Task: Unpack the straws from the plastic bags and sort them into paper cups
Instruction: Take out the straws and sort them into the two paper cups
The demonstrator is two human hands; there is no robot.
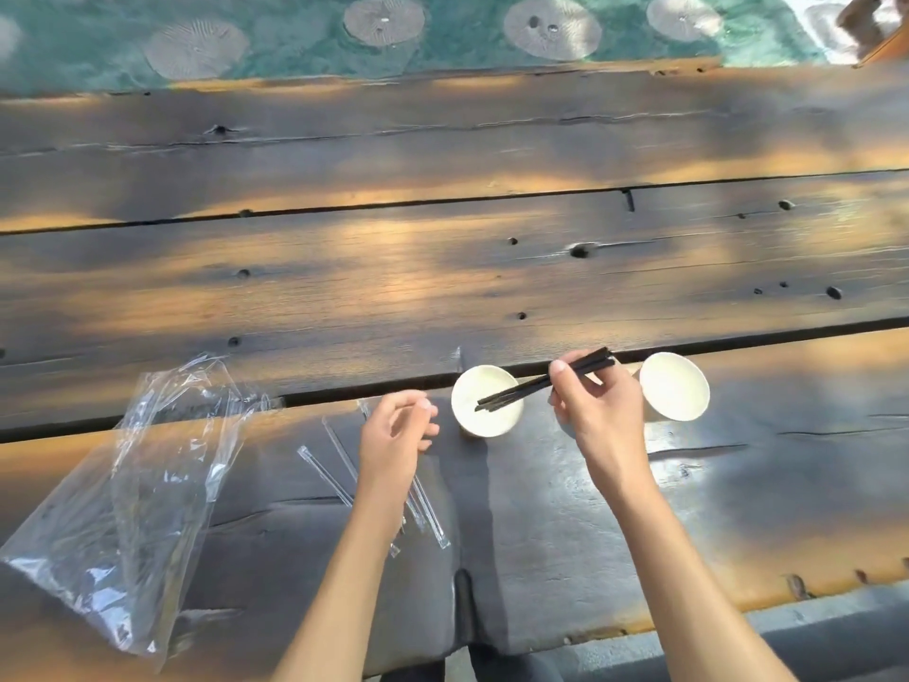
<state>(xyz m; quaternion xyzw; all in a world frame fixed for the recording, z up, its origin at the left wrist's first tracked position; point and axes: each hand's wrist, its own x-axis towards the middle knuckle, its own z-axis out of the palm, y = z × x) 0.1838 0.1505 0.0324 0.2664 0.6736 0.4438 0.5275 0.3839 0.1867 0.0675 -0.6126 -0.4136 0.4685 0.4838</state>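
Observation:
Two white paper cups stand near the table's front. My right hand pinches a small bundle of black straws, their lower ends dipping into the left cup. The right cup looks empty and sits just right of that hand. My left hand hovers to the left of the left cup with fingers loosely curled, holding nothing. Beneath it lie several clear, individually wrapped straws. A large crumpled clear plastic bag rests at the left.
The table is dark weathered wood planks with gaps and knot holes. Its near edge runs along the bottom. Beyond the far edge lies green ground with round stone discs.

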